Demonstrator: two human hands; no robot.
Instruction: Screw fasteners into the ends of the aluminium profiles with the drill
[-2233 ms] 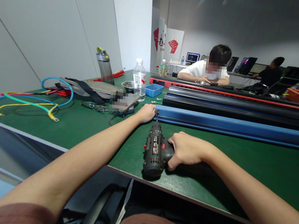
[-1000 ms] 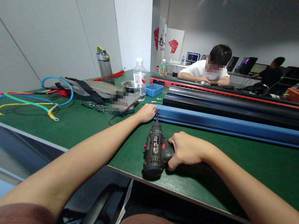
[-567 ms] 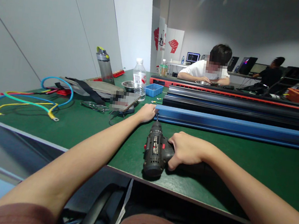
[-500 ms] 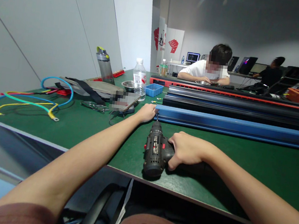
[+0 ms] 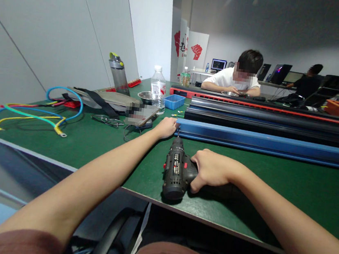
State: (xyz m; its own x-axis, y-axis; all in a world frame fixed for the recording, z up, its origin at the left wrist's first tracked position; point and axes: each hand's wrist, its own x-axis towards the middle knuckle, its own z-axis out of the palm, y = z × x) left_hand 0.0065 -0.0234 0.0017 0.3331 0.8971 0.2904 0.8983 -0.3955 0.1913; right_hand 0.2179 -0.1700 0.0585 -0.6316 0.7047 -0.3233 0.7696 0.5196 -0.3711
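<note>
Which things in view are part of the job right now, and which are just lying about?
In use:
black drill, gripped by the right hand
blue rail, with the left hand at its end

Apparently just lying about:
colored cables
gray bag
clear bottle
blue tray

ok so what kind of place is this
Probably a workshop or technical training room: a cordless drill at the end of a long blue rail, loose coloured cables on a green table, and a lit screen in the background.
</note>
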